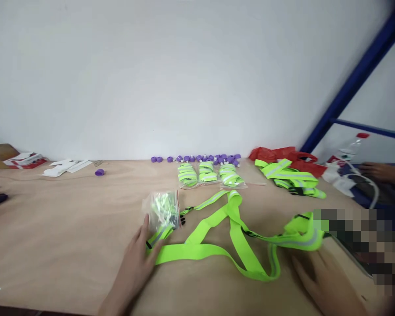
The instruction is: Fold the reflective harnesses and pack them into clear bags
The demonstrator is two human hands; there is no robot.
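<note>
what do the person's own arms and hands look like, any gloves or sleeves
The left grip, a bare human hand, shows no glove, ring or marking; the bare left forearm has no sleeve, watch or cable in view. The right grip, also a bare human hand, is ungloved with no sleeve showing, but it is blurred, so finer details can't be told.

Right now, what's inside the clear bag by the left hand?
Bright green material shows through the clear bag. Glare blurs its shape; anything behind that material is covered, so can't tell.
</note>
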